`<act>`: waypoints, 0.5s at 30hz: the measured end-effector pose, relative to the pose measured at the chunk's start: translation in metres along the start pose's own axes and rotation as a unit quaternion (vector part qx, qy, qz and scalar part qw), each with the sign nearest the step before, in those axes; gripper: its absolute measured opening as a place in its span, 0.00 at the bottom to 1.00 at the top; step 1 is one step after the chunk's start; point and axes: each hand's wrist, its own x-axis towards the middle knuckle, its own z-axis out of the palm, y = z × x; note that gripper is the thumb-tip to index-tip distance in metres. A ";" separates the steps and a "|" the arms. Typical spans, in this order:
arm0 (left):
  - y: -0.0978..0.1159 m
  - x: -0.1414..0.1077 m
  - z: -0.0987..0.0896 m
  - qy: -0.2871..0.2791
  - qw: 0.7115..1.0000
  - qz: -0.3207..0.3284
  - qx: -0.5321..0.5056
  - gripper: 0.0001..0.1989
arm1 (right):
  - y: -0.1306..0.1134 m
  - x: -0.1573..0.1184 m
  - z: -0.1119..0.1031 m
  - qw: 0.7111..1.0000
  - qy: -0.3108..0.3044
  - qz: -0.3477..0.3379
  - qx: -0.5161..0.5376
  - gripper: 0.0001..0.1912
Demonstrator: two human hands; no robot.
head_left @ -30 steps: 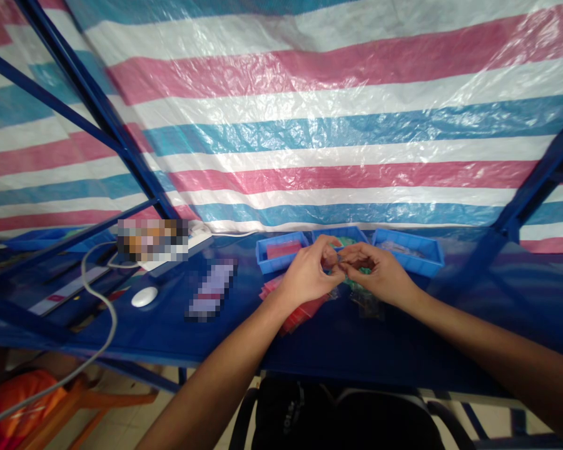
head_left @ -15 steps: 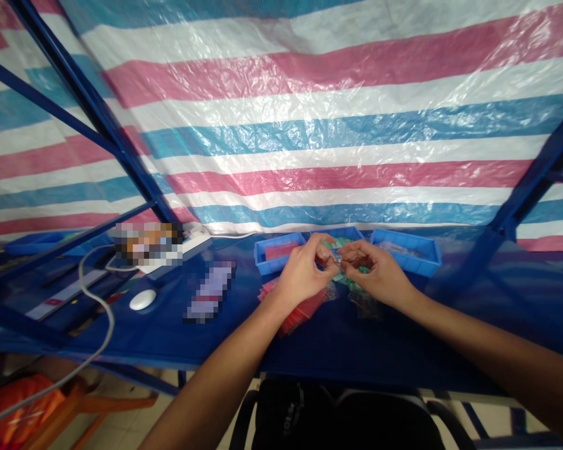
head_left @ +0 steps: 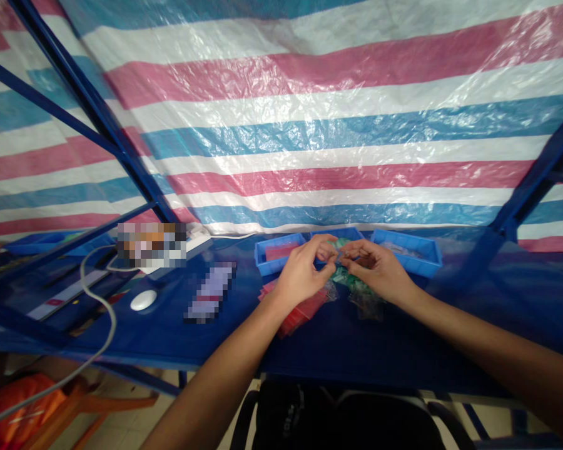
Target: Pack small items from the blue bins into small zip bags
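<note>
My left hand (head_left: 304,265) and my right hand (head_left: 378,267) meet over the table, fingertips closed in a pinch. Between them is a small see-through plastic piece (head_left: 339,255), mostly covered by the fingers; its exact kind is unclear. Beneath my left hand lies a heap of red plastic packets (head_left: 303,312). Green plastic packets (head_left: 342,275) show behind and below the fingertips. Under my right hand is a pile of clear packets (head_left: 370,306).
Behind my hands stand a left blue bin (head_left: 263,265) with red packets, a middle blue bin (head_left: 351,232) and a right blue bin (head_left: 426,267) with clear items. Leftward are a blurred-out phone-shaped object (head_left: 211,290), a white mouse (head_left: 143,300) and a looping cable (head_left: 110,325).
Both hands stay in nearly the same place, with the fingertips shifting slightly around the plastic piece. Less of the piece shows between them now.
</note>
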 end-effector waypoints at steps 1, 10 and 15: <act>0.000 0.000 0.000 -0.002 1.000 0.002 0.002 0.18 | 0.000 0.000 0.000 1.000 -0.001 -0.001 -0.005 0.17; -0.002 0.000 0.001 -0.003 1.000 0.012 0.013 0.19 | 0.002 0.000 -0.002 1.000 0.003 -0.007 -0.013 0.14; -0.002 0.000 0.001 0.006 1.000 0.015 0.026 0.17 | 0.001 0.001 -0.004 1.000 0.007 -0.009 -0.020 0.12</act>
